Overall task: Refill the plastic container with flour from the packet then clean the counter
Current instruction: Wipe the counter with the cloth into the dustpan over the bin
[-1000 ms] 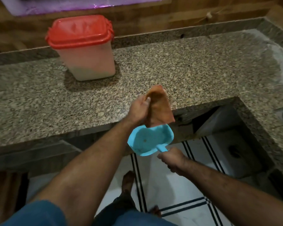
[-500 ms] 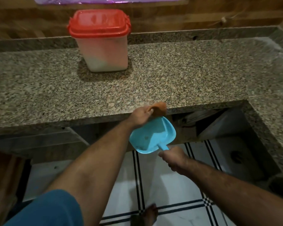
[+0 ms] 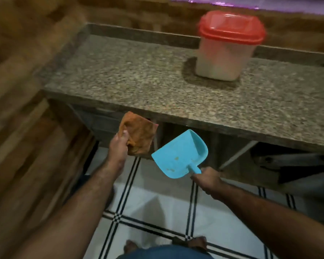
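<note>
I have both hands out in front of the granite counter [image 3: 176, 86], below its front edge and clear of the stone. My left hand [image 3: 118, 146] grips a crumpled orange cloth [image 3: 138, 136], thumb pressed over the top fold and fingers curled behind it; the cloth sits just under the counter's lip, with the dark cabinet opening behind it. My right hand [image 3: 207, 179] is wrapped round the short handle of a blue dustpan [image 3: 180, 153], which is tilted with its open mouth up and toward the counter edge; a few pale specks lie in its tray. Cloth and dustpan are near each other but apart. The plastic container [image 3: 226, 51], red lid on, stands on the counter near the back wall, well apart from both hands, with bare stone to its left and in front. A wooden wall [image 3: 26, 109] closes off the counter's left end. Below me the white tiled floor [image 3: 157, 208] with black lines is open between my arms.
</note>
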Available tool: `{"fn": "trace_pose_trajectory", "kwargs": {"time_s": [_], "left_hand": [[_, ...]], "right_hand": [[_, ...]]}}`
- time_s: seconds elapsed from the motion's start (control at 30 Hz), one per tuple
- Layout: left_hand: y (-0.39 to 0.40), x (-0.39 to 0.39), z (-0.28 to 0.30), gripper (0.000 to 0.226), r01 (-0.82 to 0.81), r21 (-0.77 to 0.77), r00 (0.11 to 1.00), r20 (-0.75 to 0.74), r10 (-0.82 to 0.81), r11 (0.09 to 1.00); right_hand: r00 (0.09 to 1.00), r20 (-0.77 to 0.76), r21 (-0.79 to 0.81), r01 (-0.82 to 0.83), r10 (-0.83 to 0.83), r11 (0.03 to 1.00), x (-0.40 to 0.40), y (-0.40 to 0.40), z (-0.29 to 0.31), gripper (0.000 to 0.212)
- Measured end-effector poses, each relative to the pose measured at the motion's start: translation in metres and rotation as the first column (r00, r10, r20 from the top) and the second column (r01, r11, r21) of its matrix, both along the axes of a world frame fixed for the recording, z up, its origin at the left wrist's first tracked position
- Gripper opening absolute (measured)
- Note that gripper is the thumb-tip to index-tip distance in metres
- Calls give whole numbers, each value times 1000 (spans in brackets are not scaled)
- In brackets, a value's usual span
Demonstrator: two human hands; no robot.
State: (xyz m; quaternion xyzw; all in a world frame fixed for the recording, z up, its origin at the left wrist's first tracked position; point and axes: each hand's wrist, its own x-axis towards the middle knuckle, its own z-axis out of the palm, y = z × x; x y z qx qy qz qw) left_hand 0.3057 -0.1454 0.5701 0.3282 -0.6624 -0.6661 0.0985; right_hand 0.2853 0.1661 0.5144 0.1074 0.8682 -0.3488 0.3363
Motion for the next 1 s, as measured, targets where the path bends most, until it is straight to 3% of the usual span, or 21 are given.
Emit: {"fn": "trace_pose_trajectory", "kwargs": {"time_s": [0.23, 0.4, 0.5, 0.7, 0.83, 1.0], "left_hand": [[-164, 134, -20, 39, -413, -8, 908, 79, 412, 911], [-238, 210, -39, 48, -593, -31, 796, 124, 592, 805], [-260, 236, -61, 43, -668, 13, 732, 190, 654, 744], [-293, 252, -143, 28, -812, 98, 573, 322, 754, 575], [-309, 256, -202, 22, -888, 190, 460, 364, 810, 418], [-319, 268, -266, 33, -920, 122, 390, 393, 832, 373]], "right_hand": [[932, 74, -97, -347, 354, 933, 39, -192, 2, 30], [860, 188, -133, -456, 474, 880, 63, -309, -26, 55], [812, 300, -99, -496, 501, 863, 70, -371, -50, 52], [722, 445, -35, -576, 529, 816, 65, -469, -166, 42], [626, 566, 46, -674, 537, 737, 55, -520, -250, 36], [571, 617, 203, -780, 541, 592, 53, -579, -332, 37]]}}
